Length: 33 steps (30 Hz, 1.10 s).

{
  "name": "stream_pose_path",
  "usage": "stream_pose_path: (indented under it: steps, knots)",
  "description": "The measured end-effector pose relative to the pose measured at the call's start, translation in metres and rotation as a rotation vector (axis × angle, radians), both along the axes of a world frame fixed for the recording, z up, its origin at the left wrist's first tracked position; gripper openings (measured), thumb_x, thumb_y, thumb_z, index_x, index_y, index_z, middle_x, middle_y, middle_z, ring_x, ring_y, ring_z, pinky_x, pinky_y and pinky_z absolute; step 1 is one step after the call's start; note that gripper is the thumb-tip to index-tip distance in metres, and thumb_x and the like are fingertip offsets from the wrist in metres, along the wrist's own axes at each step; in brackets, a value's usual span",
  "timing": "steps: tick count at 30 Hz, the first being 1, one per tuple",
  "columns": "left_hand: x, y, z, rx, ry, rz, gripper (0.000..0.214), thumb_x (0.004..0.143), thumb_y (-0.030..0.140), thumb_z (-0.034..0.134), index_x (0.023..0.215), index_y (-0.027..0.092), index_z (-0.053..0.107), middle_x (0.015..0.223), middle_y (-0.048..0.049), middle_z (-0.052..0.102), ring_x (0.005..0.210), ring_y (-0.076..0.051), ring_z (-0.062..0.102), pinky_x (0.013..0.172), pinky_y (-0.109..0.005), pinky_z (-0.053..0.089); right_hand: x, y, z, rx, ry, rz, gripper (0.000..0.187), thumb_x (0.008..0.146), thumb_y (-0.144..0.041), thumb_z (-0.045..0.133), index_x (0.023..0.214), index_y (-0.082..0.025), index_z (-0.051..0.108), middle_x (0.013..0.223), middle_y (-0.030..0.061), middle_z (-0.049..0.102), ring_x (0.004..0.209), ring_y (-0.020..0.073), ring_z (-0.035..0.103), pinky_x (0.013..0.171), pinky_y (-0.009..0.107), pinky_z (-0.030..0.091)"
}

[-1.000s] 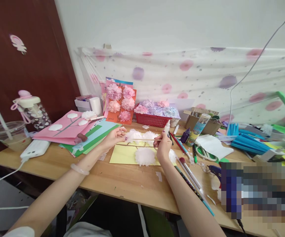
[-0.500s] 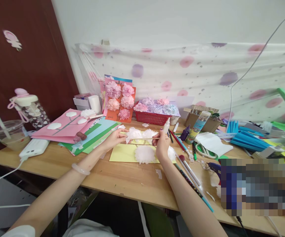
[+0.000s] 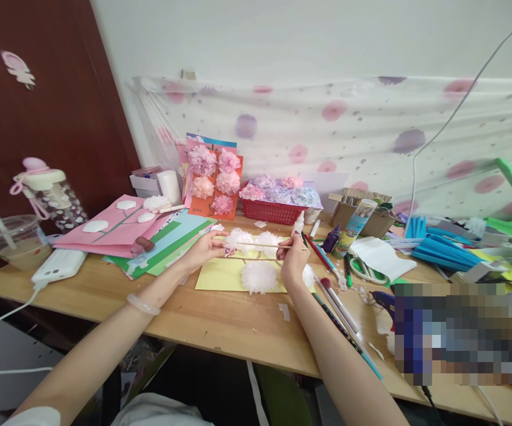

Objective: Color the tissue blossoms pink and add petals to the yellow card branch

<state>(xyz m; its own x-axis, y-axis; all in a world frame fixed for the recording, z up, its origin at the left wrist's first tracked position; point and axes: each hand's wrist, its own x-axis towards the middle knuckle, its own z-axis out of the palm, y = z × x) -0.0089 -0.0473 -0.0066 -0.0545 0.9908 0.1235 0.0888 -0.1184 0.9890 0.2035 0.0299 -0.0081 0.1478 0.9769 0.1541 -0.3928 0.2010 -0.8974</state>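
My right hand [image 3: 293,257] is closed in a pinch round a thin wooden stick [image 3: 260,245], which lies almost level and points left across the white fluffy paper flowers. My left hand [image 3: 208,249] has its fingers pinched together beside the upper left white flower [image 3: 240,238], near the stick's tip; whatever they hold is too small to make out. Beneath both hands lies a yellow sheet [image 3: 218,277] with drawn brown branches. A larger white flower [image 3: 259,277] sits on its lower half, and another is partly behind my right wrist. A white glue bottle [image 3: 299,223] stands just behind my right hand.
Left are coloured papers [image 3: 162,242], a pink sheet [image 3: 82,236], a power bank [image 3: 60,264] and a drink cup [image 3: 11,242]. Behind stands a red basket [image 3: 273,211] of paper flowers. Brushes [image 3: 344,310], scissors [image 3: 369,271] and a glue gun [image 3: 384,300] lie right.
The small white paper piece that hung from my left fingertips no longer shows there. The stick's left end has risen slightly over the upper flowers. My right hand has barely moved.
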Motion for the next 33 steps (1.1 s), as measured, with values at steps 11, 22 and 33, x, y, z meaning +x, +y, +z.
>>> stream_pose_path:
  steps: [11,22,33]
  knots:
    - [0.0025,-0.001,0.0004,0.008,-0.006,0.017,0.062,0.065,0.025,0.078,0.118,0.017,0.047,0.091,-0.0056,0.074,0.087,-0.021,0.072,0.091,-0.041,0.049,-0.0032,-0.0033,-0.0019,0.014,-0.03,0.091,0.048,0.085,-0.041,0.047,0.043,-0.021,0.052,0.031,-0.0027,0.045,0.028,0.0082,0.041,0.033,0.02,0.03]
    - [0.0033,-0.0025,-0.0003,-0.015,-0.059,0.009,0.057,0.07,0.031,0.076,0.117,0.016,0.047,0.084,-0.0047,0.074,0.089,-0.023,0.072,0.095,-0.043,0.048,-0.003,-0.0033,-0.0031,0.028,-0.052,0.079,0.05,0.087,-0.045,0.049,0.045,-0.019,0.056,0.033,-0.0022,0.047,0.03,0.0078,0.041,0.035,0.02,0.033]
    - [0.0034,-0.002,0.0008,-0.005,-0.042,0.093,0.062,0.063,0.035,0.082,0.113,0.017,0.051,0.083,-0.0047,0.076,0.088,-0.024,0.072,0.094,-0.045,0.049,-0.0037,-0.0018,-0.0047,0.088,-0.117,0.047,0.051,0.089,-0.05,0.046,0.049,-0.021,0.057,0.037,-0.0017,0.05,0.033,0.0098,0.045,0.038,0.022,0.037]
